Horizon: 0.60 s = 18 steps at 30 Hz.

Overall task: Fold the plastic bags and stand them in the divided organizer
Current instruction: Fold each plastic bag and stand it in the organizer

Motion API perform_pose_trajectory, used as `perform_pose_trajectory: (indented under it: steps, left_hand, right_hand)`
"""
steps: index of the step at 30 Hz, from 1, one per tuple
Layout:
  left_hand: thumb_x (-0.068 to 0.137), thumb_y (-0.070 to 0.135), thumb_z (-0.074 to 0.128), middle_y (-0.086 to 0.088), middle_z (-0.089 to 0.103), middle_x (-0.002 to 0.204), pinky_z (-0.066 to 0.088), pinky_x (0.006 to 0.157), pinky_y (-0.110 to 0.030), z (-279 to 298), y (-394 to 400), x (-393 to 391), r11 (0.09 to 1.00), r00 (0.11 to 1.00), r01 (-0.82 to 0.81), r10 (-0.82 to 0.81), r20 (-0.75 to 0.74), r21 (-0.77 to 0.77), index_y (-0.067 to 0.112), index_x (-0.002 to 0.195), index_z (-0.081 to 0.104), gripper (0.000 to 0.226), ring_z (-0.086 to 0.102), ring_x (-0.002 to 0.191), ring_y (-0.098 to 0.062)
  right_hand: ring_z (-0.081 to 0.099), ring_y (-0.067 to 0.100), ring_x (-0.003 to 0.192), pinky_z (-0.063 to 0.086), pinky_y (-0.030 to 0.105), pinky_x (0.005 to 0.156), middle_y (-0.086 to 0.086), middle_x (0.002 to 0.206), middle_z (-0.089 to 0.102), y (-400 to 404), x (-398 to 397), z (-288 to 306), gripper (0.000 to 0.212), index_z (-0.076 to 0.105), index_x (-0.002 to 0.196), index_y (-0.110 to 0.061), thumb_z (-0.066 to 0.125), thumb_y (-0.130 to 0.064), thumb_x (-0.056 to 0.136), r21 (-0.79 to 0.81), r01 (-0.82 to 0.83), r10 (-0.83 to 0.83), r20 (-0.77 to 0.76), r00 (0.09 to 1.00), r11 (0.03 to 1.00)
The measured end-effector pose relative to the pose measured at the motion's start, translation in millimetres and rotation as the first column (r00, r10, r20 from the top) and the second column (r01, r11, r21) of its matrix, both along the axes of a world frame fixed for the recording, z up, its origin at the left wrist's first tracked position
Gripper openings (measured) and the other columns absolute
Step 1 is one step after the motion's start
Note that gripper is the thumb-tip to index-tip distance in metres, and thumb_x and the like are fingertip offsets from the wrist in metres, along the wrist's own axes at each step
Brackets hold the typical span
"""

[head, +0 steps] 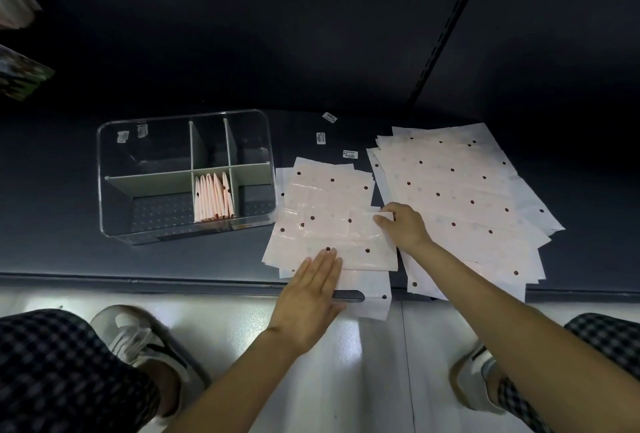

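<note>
A pale pink plastic bag with dark dots lies flat on the dark shelf, to the right of the clear divided organizer. My left hand presses flat on the bag's near edge with straight fingers. My right hand pinches the bag's right edge, where a small white flap is lifted. Several folded pink bags stand upright in the organizer's front middle compartment. A spread pile of unfolded dotted bags lies to the right, partly under my right forearm.
Three small white labels lie on the shelf behind the bag. The shelf's front edge runs across the view, with a light floor, my shoes and checked trousers below. Another bag hangs over the edge under my left hand.
</note>
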<state>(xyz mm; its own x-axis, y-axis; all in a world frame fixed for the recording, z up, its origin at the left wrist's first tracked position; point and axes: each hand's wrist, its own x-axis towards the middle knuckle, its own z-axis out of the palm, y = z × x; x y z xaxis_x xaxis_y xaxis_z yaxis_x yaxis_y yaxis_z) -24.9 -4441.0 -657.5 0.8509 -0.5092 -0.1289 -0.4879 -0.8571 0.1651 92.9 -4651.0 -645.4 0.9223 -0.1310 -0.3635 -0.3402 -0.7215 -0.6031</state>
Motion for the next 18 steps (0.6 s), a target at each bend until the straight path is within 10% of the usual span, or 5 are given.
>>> perform_pose_trajectory:
  steps: [3,8,11,15,18]
  left_hand:
    - [0.098,0.055,0.017,-0.003,-0.029,0.149,-0.027,0.106,-0.031,-11,5,-3,1.000,0.998,0.017,-0.016,-0.055,0.019,0.014,0.142,-0.023,0.072,-0.033,0.134,-0.016]
    - [0.097,0.057,0.015,-0.003,-0.033,0.149,-0.026,0.108,-0.039,-14,6,-6,0.998,0.996,-0.003,0.008,-0.087,0.060,0.015,0.141,-0.027,0.074,-0.035,0.134,-0.020]
    - [0.097,0.057,0.015,-0.004,-0.032,0.149,-0.025,0.109,-0.038,-13,5,-6,0.997,0.996,0.003,0.004,-0.094,0.078,0.015,0.140,-0.027,0.074,-0.034,0.134,-0.021]
    - [0.096,0.059,0.013,-0.005,-0.032,0.149,-0.024,0.110,-0.035,-10,7,-4,0.997,0.995,0.022,-0.016,-0.096,0.070,0.014,0.143,-0.024,0.075,-0.031,0.137,-0.020]
    - [0.096,0.060,0.014,-0.006,-0.032,0.149,-0.022,0.111,-0.037,-10,19,-3,0.996,0.994,0.040,-0.032,-0.101,0.075,0.016,0.143,-0.024,0.075,-0.029,0.139,-0.022]
  right_hand:
    - [0.054,0.026,0.106,0.039,0.026,0.081,0.009,0.116,0.062,5,-4,2,0.023,0.061,0.110,-0.007,0.056,-0.023,0.093,-0.047,0.031,-0.029,0.046,0.999,0.998]
    - [0.060,0.034,0.103,0.048,0.040,0.090,0.014,0.112,0.065,26,-56,17,0.025,0.065,0.110,-0.004,0.061,-0.010,0.086,-0.388,-0.089,0.297,0.518,0.802,0.917]
    - [0.054,0.024,0.124,0.044,0.046,0.101,0.008,0.132,0.058,46,-104,4,0.042,0.059,0.126,-0.006,0.058,-0.029,0.090,-0.587,-0.425,0.680,0.322,0.659,0.689]
    - [0.005,0.020,0.144,-0.005,0.034,0.119,0.006,0.156,0.012,42,-128,-9,0.071,0.021,0.148,-0.007,0.013,-0.053,0.095,-0.546,-0.569,0.686,0.015,0.727,0.615]
    - [0.035,0.021,0.137,0.002,0.039,0.113,0.009,0.148,0.037,27,-136,-2,0.072,0.042,0.140,-0.005,0.007,-0.052,0.097,-0.618,-0.549,0.658,-0.067,0.750,0.562]
